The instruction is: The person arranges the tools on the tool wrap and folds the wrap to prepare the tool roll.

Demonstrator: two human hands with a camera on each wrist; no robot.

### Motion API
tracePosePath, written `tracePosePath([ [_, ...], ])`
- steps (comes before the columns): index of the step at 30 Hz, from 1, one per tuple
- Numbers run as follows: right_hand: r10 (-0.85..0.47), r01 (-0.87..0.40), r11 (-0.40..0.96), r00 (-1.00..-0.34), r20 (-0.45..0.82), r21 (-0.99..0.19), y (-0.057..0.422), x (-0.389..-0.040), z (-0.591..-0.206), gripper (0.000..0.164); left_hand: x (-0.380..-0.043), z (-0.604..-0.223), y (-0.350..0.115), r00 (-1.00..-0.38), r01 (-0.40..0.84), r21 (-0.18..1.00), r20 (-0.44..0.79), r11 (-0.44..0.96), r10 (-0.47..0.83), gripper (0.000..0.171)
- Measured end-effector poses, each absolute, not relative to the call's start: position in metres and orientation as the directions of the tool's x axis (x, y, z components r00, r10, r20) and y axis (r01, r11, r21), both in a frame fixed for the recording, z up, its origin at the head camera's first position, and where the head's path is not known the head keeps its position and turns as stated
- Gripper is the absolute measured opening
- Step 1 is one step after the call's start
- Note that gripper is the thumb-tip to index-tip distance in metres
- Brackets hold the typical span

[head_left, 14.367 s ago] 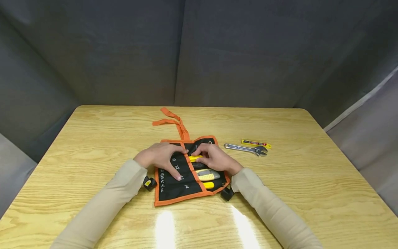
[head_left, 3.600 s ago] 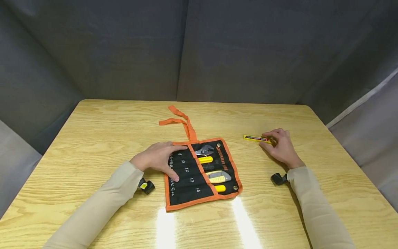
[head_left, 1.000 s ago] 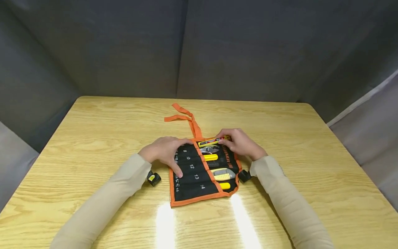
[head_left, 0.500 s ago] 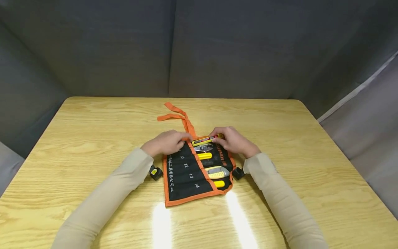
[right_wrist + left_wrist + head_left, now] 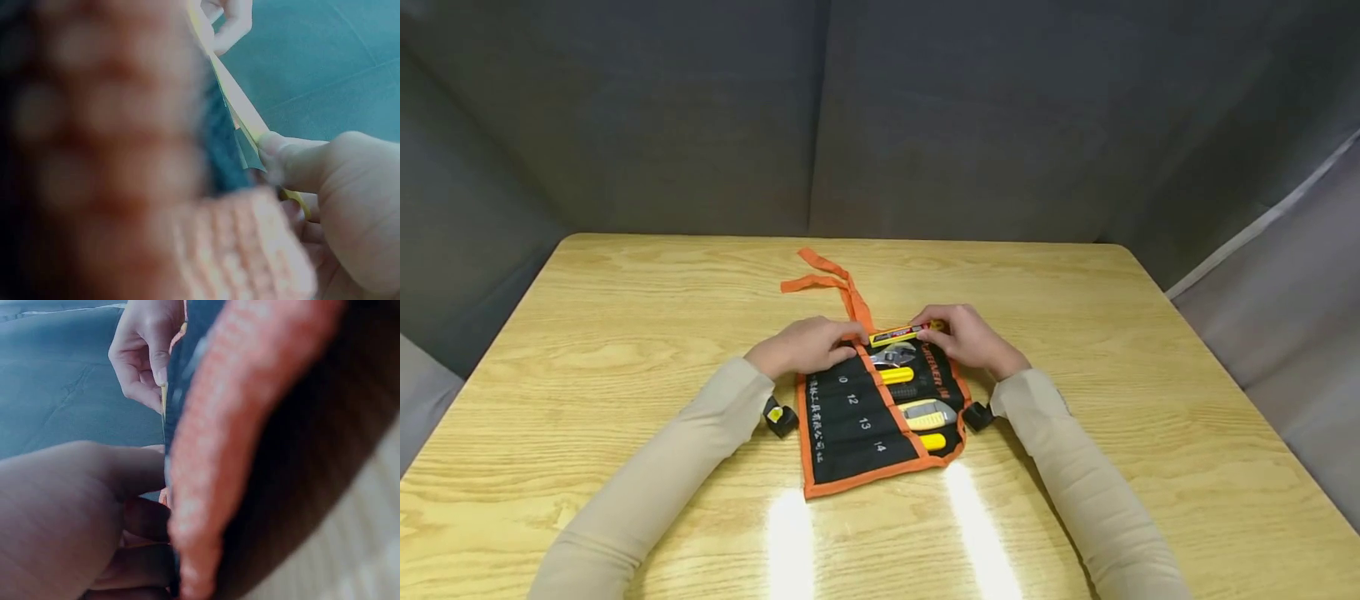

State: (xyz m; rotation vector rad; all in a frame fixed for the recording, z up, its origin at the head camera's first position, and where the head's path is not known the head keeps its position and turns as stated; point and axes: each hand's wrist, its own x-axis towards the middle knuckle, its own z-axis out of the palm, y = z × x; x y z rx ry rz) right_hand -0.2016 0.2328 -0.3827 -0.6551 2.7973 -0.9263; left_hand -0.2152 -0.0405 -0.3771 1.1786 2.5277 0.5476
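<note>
A black tool roll [image 5: 842,446] with orange edging lies unrolled on the table. My right hand [image 5: 967,337] pinches a slim yellow blade case [image 5: 893,336] with a dark and red label, its left end right at the mouth of the topmost pocket. At that pocket's orange rim, my left hand [image 5: 808,345] pinches the cloth with curled fingers. Below the case, an adjustable wrench [image 5: 897,356], a yellow handle [image 5: 897,376], a black ribbed handle [image 5: 904,391], a utility knife [image 5: 928,414] and another yellow handle [image 5: 933,442] stick out of pockets, their left parts hidden.
Two orange tie straps [image 5: 831,271] trail from the roll's far edge across the wooden table [image 5: 662,292]. Dark curtains [image 5: 962,125] stand behind the table's far edge. A black wrist camera [image 5: 780,417] shows under the left sleeve.
Since the oldest frame, the wrench went from the table into the roll. My right hand has brought the blade case from the right to the top pocket. My left fingers curled onto its rim.
</note>
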Motion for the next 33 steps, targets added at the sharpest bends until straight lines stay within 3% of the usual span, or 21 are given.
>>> tracePosePath([
  [6,-0.416,-0.334,0.71,-0.909,0.013,-0.62,0.235,-0.206,-0.386,0.016,-0.216,-0.378,-0.04,-0.63,0.658,0.458,-0.1,0.598,0.77,0.026],
  [15,-0.39,-0.315,0.674,-0.92,0.04,-0.668,0.241,-0.201,-0.391,0.016,-0.218,-0.382,-0.034,-0.592,0.705,0.466,-0.026,0.534,0.805,0.01],
  [28,-0.447,-0.438,0.678,-0.883,0.141,-0.591,0.236,-0.197,-0.387,0.02,-0.215,-0.384,-0.033,-0.603,0.697,0.497,0.017,0.517,0.797,0.012],
  [33,-0.482,-0.456,0.682,-0.868,0.117,-0.572,0.229,-0.194,-0.38,0.02,-0.213,-0.382,-0.032,-0.616,0.685,0.502,0.014,0.528,0.787,0.014],
])
